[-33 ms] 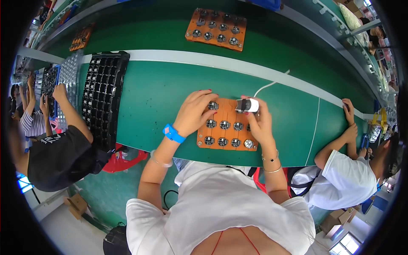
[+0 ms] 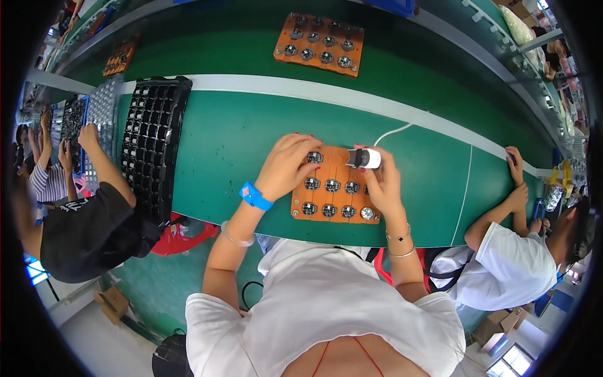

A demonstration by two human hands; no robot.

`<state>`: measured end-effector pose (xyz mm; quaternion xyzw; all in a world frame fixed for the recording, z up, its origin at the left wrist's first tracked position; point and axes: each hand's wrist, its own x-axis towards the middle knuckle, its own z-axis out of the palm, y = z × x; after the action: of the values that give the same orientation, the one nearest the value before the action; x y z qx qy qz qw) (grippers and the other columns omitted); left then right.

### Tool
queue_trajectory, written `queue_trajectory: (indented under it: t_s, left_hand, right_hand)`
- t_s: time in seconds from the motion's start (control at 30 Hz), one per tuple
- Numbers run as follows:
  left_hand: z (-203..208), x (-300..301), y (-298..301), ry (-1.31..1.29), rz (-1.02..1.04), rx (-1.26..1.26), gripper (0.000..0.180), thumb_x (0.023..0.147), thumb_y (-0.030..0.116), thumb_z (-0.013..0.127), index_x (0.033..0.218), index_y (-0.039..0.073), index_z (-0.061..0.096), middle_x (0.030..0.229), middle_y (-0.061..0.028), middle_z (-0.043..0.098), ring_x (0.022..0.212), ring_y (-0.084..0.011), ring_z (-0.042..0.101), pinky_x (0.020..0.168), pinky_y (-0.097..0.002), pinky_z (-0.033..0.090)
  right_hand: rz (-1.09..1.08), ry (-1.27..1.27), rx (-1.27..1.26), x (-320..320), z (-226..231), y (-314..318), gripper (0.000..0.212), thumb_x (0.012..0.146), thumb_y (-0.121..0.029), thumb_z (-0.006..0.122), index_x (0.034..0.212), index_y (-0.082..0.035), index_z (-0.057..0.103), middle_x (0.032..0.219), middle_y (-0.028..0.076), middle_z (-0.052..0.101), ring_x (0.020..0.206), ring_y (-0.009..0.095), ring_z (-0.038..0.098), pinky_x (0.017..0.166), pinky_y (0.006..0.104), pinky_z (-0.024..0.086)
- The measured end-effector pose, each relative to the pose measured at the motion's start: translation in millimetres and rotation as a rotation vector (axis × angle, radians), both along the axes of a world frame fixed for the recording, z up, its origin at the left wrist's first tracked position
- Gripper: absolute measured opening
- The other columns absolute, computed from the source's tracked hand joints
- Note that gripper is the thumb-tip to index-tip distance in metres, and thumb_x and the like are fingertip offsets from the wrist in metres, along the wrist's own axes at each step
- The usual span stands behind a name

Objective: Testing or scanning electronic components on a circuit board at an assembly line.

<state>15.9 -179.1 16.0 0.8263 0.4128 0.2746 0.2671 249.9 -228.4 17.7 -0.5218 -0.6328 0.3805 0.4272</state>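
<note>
An orange board [image 2: 319,200] lies on the green table before me, with rows of round parts like small circuit boards set in it. One part at its front right corner looks brighter and silvery [image 2: 367,213]. My left hand [image 2: 286,166], with a blue wristband, grips the board's far left corner, thumb and forefinger on either side of a round part [image 2: 315,157]. Over the far right corner, my right hand [image 2: 385,182] holds a small black-and-white device [image 2: 365,158] with a white cable [image 2: 392,131]. Its underside and some round parts are hidden by that hand.
A black tray of many pockets [image 2: 151,138] stands to the left. Beyond the white strip [image 2: 270,83] lies a second orange board [image 2: 319,44] with round parts; another small one [image 2: 120,56] is at far left. People sit on both sides, one resting arms [image 2: 516,195] on the table.
The device in my right hand has shifted slightly to the left and tilted a little, and the far end of its white cable has moved left and nearer. My left hand stays in place.
</note>
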Motion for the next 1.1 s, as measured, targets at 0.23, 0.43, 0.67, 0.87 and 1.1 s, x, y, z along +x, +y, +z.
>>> queue_trajectory:
  t_s: [0.23,0.43,0.67,0.87,1.1]
  left_hand:
    - [14.2,12.9,-7.3,-0.138,0.03,-0.126,0.037,0.076,0.009,0.07,0.111,0.005,0.056,0.11,-0.0107,0.062,0.105,-0.0309,0.057,0.094,-0.0402,0.044]
    - [27.4,21.1,-7.1,-0.198,-0.009,-0.1,0.043,0.078,0.008,0.069,0.117,0.004,0.052,0.109,-0.0098,0.064,0.104,-0.0305,0.058,0.089,-0.039,0.046]
    - [13.8,13.3,-2.3,-0.051,0.042,-0.091,0.048,0.075,0.009,0.07,0.118,0.006,0.051,0.104,-0.01,0.064,0.102,-0.0293,0.056,0.093,-0.0403,0.041]
    - [13.8,49.0,1.7,0.114,-0.062,0.125,0.051,0.073,0.019,0.072,0.12,0.011,0.051,0.102,-0.0042,0.064,0.107,-0.0232,0.052,0.101,-0.0459,0.031]
    - [6.9,69.4,4.7,0.027,-0.166,0.025,0.046,0.076,0.015,0.07,0.117,0.01,0.05,0.096,-0.002,0.068,0.101,-0.0235,0.057,0.099,-0.0426,0.033]
  right_hand:
    - [0.052,-0.159,0.046,-17.9,7.7,3.2,0.028,0.085,0.004,0.056,0.112,-0.001,0.054,0.11,0.011,0.063,0.1,0.018,0.06,0.086,0.0315,0.049]
    - [0.014,-0.014,-0.005,-19.5,0.3,2.9,0.03,0.083,0.001,0.058,0.113,-0.001,0.055,0.107,0.013,0.063,0.096,0.023,0.062,0.082,0.0324,0.05]
    - [-0.185,0.22,-0.081,1.1,-4.8,-8.6,0.029,0.093,-0.008,0.053,0.119,0.001,0.043,0.118,0.017,0.057,0.107,0.02,0.055,0.094,0.0336,0.042]
    - [-0.251,0.051,0.014,34.5,-11.5,-16.9,0.031,0.089,-0.011,0.061,0.116,0.0,0.05,0.104,0.012,0.064,0.098,0.019,0.06,0.088,0.0309,0.045]
    - [-0.183,-0.082,-0.02,43.5,-6.8,-19.6,0.031,0.089,-0.01,0.059,0.117,0.001,0.049,0.111,0.013,0.063,0.103,0.017,0.057,0.091,0.0301,0.043]
